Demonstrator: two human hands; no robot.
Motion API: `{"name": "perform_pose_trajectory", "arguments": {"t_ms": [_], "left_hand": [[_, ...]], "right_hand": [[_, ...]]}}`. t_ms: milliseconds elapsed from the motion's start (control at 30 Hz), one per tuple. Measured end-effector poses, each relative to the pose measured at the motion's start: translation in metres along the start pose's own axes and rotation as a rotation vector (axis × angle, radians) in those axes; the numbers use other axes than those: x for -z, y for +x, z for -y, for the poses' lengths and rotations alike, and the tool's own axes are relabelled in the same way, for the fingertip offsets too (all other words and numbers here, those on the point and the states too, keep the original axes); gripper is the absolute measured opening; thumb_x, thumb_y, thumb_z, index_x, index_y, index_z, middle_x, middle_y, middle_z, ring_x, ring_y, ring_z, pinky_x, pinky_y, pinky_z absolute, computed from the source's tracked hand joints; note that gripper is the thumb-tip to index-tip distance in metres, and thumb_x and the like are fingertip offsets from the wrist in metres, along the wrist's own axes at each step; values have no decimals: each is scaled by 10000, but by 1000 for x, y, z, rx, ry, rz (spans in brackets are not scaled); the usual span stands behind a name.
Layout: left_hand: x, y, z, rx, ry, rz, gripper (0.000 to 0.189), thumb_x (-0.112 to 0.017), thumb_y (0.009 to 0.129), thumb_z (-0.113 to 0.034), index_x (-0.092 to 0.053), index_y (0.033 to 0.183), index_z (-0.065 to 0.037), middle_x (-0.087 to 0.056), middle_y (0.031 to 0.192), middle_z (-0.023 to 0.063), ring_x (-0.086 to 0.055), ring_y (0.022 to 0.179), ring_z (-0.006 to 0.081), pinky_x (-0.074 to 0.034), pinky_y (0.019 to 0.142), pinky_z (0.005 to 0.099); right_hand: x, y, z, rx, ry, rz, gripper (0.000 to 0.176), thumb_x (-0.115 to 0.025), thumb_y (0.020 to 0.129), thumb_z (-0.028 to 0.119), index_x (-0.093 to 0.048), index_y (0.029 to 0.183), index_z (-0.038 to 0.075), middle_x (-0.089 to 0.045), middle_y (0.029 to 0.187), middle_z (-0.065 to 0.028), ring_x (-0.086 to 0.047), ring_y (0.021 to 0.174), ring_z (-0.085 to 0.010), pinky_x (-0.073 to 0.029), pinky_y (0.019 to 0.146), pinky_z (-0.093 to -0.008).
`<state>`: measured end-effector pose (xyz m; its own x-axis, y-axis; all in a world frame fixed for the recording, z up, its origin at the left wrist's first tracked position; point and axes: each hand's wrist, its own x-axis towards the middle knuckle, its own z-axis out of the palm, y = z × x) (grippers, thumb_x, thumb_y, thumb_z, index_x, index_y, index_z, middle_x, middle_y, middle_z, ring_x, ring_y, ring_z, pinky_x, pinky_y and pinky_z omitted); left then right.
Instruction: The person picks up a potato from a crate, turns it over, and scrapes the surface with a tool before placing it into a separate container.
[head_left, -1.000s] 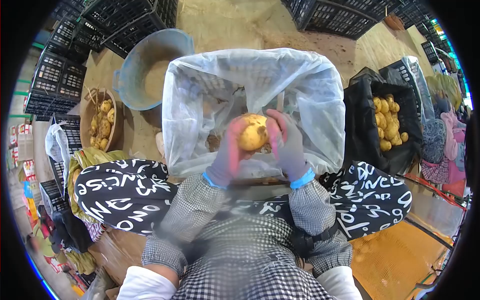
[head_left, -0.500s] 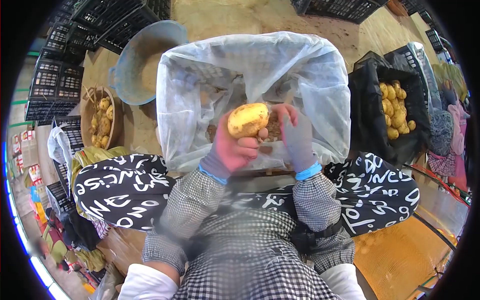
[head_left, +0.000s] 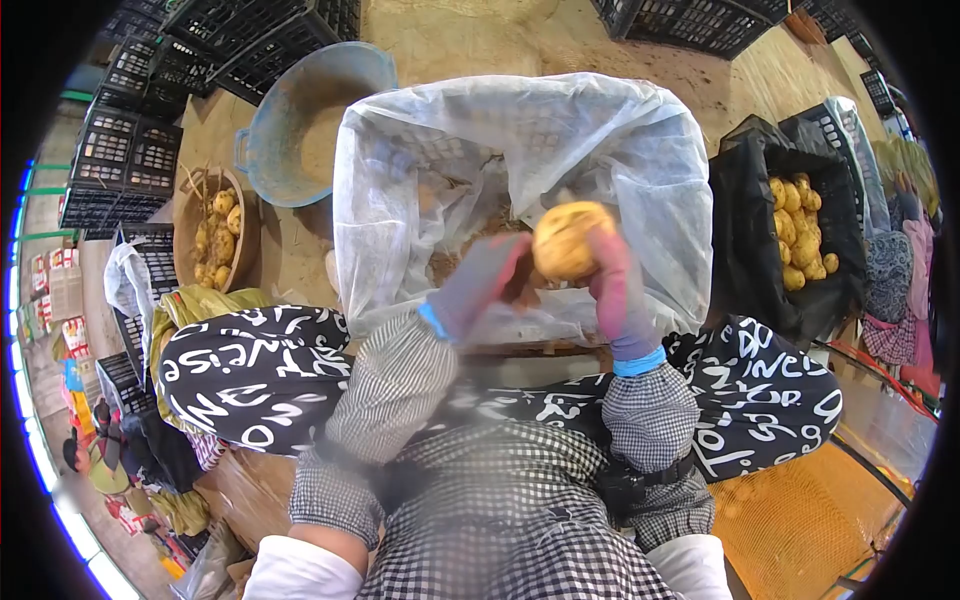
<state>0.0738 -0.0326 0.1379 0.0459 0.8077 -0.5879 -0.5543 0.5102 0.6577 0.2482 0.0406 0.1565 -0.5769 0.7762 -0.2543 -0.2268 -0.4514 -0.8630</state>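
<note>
While I sit over one wide-open clear plastic bag (head_left: 640,150), my right hand (head_left: 618,300) is raised above it, wrist bent upward, fingers curled in a firm grip around one yellow potato (head_left: 570,240). My left hand (head_left: 478,285) stretches up toward the potato, too blurred to tell whether its grip is wide or narrow. One blue tub (head_left: 262,150) and one basket (head_left: 182,230) of potatoes stand left; one black bag (head_left: 740,220) of potatoes stands right.

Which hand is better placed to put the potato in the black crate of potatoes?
Right, probably. The right hand grips the potato, and the black crate sits on that side; the left hand is farther away.
</note>
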Motion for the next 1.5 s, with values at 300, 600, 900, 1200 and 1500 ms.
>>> {"name": "perform_pose_trajectory", "arguments": {"t_ms": [300,600,900,1200,1500], "left_hand": [[121,129,11,-306,2212,-4,455,-589,826,-195,-554,1259,-60,-508,1371,187,-427,1336,280,-153,1132,529],[133,186,-49,-202,2241,82,473,-606,821,-221,-547,1267,-77,-547,1307,186,-490,1266,300,-267,1074,500],[156,120,-74,-153,2015,-8,475,-615,823,-237,-541,1267,-87,-573,1252,181,-531,1209,319,-342,1024,480],[167,164,-39,-70,2046,-8,477,-624,825,-253,-534,1266,-98,-599,1198,176,-572,1152,337,-418,974,459],[88,123,-70,-401,1937,80,614,-751,738,-256,-504,1268,-70,-634,1098,192,-644,1025,326,-512,894,390]], "right_hand": [[16,5,22,-76,433,-332,625,-542,918,559,-486,1318,83,-591,1221,-129,-623,1040,-326,-548,872,-520],[27,6,13,21,392,-302,561,-482,974,491,-479,1323,51,-597,1255,-136,-627,1102,-305,-548,880,-559],[20,10,23,43,539,-355,576,-468,975,503,-469,1337,56,-593,1263,-129,-618,1115,-298,-559,853,-542],[70,-48,167,519,420,-640,613,-499,901,649,-511,1246,143,-642,997,-50,-629,702,-159,-501,525,-287],[214,-251,423,1459,-265,-529,320,-560,963,354,-550,1113,72,-575,1113,-54,-590,1057,-218,-554,906,-379]]}}
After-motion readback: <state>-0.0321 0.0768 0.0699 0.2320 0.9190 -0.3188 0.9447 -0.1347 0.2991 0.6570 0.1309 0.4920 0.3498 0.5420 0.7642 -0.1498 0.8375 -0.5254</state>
